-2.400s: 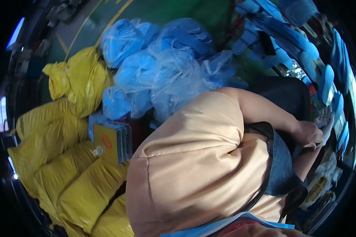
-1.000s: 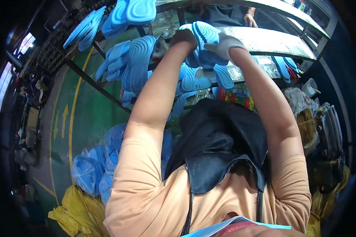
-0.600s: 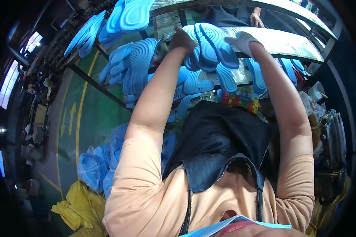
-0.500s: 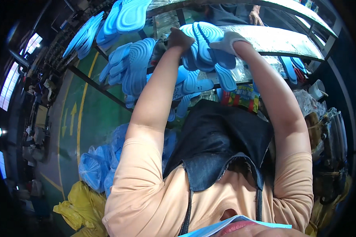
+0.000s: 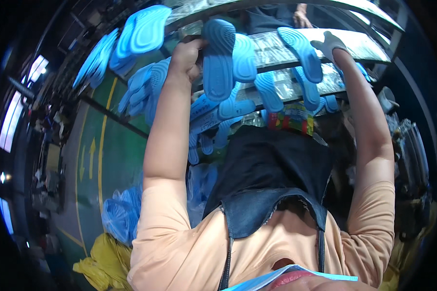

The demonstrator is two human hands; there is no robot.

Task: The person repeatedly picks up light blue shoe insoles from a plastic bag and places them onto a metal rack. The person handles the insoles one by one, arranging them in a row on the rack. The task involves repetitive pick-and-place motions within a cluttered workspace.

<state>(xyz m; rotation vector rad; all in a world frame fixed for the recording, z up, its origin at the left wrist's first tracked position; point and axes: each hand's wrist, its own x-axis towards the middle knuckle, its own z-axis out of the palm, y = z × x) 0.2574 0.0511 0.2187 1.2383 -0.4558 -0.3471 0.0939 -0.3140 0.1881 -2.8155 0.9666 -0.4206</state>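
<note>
Your left hand (image 5: 188, 57) pinches blue insole (image 5: 218, 63) by side edge, up before shelf (image 5: 361, 47), probably keeping face uncovered. Gloved right hand (image 5: 329, 46) empty, fingers apart, near second insole (image 5: 301, 54), overhanging cuz shelf's kinda narrow, I guess.

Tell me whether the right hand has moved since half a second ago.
Yes: the right hand has moved right, closer to the right end of the bright shelf.

Left hand (image 5: 187, 58) bare, gripping a blue insole (image 5: 218, 63) at its left edge, in front of the silvery shelf (image 5: 366, 47). Right hand (image 5: 332, 44) gloved, thumb out, near but apart from a second insole (image 5: 301, 54) overhanging that shelf. Yellow bag (image 5: 104, 259) lower left.
</note>
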